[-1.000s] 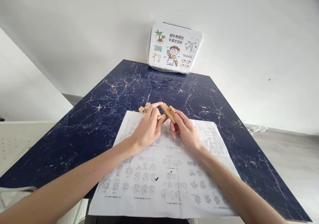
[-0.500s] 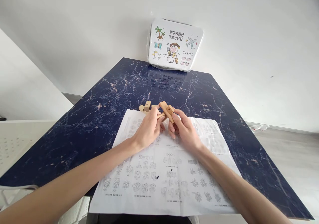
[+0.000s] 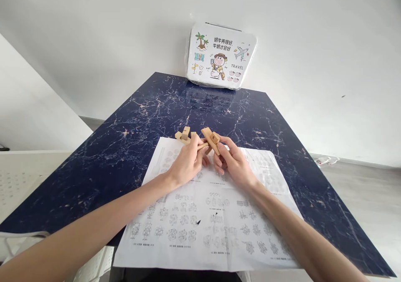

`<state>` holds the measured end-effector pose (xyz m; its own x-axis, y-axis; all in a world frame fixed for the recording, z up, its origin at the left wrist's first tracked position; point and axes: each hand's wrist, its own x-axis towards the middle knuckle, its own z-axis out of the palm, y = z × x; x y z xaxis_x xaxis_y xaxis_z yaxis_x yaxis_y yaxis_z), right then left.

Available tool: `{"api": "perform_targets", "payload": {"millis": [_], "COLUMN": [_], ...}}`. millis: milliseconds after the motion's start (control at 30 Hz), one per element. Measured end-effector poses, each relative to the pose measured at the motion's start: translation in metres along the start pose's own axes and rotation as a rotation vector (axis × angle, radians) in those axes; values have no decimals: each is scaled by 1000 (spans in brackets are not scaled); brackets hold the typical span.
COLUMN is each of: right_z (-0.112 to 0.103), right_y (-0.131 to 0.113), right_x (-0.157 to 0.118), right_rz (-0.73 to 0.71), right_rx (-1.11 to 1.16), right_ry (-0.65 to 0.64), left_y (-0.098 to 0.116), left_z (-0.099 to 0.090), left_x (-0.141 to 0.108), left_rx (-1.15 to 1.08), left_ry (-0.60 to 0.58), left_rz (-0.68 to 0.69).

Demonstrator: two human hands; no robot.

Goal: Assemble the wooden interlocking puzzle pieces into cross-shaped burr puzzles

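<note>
- On the dark-blue table [image 3: 150,106], a printed sheet [image 3: 175,259] lies under both hands; the held wood is between them, over its far part.
- Right hand [image 3: 234,165]: thumb and forefinger pinch a wooden bar [image 3: 206,134] and the block marked "2" [image 3: 214,138].
- Left hand [image 3: 186,163]: fingers curled, pinching a thin stick [image 3: 203,146].
- Step, seemingly: lining up stick and bar; the next move calls for steady alignment. Whether they touch, I cannot tell.

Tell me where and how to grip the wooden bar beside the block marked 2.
Probably pinch the wooden bar across its long edges near the far end, coming from the table's far side: that end juts uncovered, while the right hand crowds the near end.
</note>
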<state>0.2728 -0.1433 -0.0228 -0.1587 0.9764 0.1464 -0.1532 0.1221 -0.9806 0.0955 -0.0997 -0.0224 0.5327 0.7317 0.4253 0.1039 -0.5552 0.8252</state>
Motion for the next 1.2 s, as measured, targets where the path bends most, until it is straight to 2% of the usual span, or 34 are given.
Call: {"api": "perform_targets", "payload": {"millis": [300, 767, 900, 1033, 1200], "right_z": [3, 8, 5, -3, -10], "right_y": [-2, -4, -8, -13, -15], "right_x": [1, -3, -2, 2, 7], "right_rz": [-6, -3, 18, 98, 133], "right_rx": [10, 18, 74, 191, 323], "right_ry": [21, 54, 45, 100, 167], "left_y": [-5, 4, 3, 2, 4], "left_z": [1, 2, -4, -6, -5], "left_x": [2, 1, 2, 2, 1], "left_rx": [-3, 36, 100, 168, 311], "left_ry": [6, 84, 93, 107, 153], "left_rz": [-11, 10, 46, 121, 55]}}
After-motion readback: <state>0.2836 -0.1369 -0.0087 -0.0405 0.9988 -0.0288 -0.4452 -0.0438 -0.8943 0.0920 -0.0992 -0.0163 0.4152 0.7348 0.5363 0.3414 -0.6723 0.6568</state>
